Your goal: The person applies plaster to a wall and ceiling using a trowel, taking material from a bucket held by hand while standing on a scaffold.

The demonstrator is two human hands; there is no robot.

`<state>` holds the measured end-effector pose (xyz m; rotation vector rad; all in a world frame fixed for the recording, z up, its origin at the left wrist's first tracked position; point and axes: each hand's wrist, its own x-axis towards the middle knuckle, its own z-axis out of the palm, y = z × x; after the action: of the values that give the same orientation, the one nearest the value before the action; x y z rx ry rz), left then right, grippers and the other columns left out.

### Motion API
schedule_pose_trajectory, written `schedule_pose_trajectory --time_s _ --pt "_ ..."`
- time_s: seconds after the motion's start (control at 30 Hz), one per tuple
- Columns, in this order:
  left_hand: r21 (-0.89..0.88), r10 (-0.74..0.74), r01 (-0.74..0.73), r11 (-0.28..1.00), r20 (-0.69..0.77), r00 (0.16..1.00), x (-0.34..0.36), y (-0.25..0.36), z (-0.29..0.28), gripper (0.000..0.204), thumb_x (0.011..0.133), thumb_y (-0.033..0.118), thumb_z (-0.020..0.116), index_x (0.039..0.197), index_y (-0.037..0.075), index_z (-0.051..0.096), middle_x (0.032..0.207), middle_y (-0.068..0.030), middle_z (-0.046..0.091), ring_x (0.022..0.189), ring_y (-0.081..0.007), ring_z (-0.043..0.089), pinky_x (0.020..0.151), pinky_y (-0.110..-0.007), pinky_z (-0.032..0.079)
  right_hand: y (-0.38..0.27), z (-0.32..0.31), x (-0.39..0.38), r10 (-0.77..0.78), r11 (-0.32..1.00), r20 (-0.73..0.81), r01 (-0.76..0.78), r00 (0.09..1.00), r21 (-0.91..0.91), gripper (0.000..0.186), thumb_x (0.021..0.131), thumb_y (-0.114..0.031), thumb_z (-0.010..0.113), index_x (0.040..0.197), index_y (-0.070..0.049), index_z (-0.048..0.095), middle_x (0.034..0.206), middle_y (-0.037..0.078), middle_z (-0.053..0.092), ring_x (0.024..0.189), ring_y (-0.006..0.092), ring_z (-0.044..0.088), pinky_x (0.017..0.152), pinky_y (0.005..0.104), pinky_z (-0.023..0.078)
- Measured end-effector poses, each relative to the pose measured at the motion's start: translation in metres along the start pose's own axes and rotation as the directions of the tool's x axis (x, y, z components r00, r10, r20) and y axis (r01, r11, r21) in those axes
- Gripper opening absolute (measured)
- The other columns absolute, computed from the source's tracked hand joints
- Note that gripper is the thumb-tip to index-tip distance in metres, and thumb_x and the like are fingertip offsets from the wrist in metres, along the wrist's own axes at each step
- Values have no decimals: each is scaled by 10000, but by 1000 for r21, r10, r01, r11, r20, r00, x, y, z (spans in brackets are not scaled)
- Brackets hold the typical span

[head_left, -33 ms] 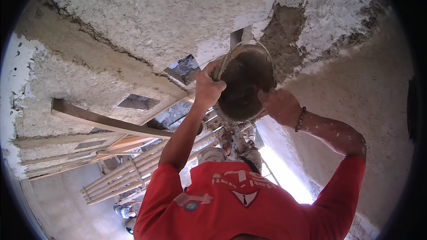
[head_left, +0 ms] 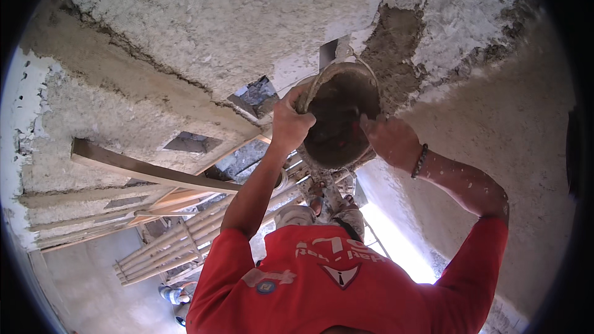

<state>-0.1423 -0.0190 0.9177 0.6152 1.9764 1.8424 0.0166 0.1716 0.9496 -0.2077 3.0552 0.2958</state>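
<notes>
A dark, mortar-stained bucket [head_left: 337,145] is tilted with its mouth facing me, its thin handle [head_left: 366,65] raised over the far rim. My left hand [head_left: 291,120] is closed round the bucket's left rim, thumb on the inside edge. At the right side of the mouth is my right hand [head_left: 393,143], its fingers curled at the opening. Something reddish shows in the dark interior beside those fingertips, but its shape is lost in shadow. The bucket's contents are too dark to make out.
Rough plastered wall [head_left: 204,18] with square openings spreads ahead, with a damp brown patch [head_left: 396,43] right of the bucket. A long wooden board [head_left: 148,170] juts out at left. Bamboo poles [head_left: 167,250] lie below, near my feet. Another person [head_left: 172,294] is far down at lower left.
My right hand has shifted slightly up and to the right at the bucket's mouth. The left hand keeps its grip on the rim.
</notes>
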Motion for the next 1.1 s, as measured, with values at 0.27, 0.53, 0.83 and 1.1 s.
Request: schedule_pose_trajectory --time_s 0.27,0.53,0.83,1.1 --pt "-31 114 -116 993 -72 991 2 -6 6 586 625 -85 548 1206 -48 618 1004 -39 671 870 -85 596 801 -235 480 -21 39 -9 -54 979 91 34 994 200 353 872 -129 535 1182 35 580 735 102 652 741 240 670 604 380 547" --pt "153 210 -198 968 -72 975 -4 5 18 633 620 -66 553 1250 -35 602 1090 -107 684 994 -149 622 914 -273 473 24 -17 19 70 960 -233 -129 970 -248 279 879 -184 561 1088 -7 615 836 105 630 742 255 607 754 354 516" --pt "189 295 -294 937 22 955 0 21 23 642 620 -57 546 1259 -34 605 1176 -151 676 1094 -172 622 993 -283 446 52 26 32 -41 971 156 3 987 239 186 873 -225 601 935 -61 662 792 204 679 780 364 692 701 476 557" --pt "134 265 -269 954 47 963 5 15 28 660 619 -66 551 1277 -47 591 1191 -137 666 1111 -168 606 1003 -284 432 34 71 17 -19 593 308 -237 951 769 267 810 -200 664 1035 -60 632 885 187 675 869 348 676 759 435 534"
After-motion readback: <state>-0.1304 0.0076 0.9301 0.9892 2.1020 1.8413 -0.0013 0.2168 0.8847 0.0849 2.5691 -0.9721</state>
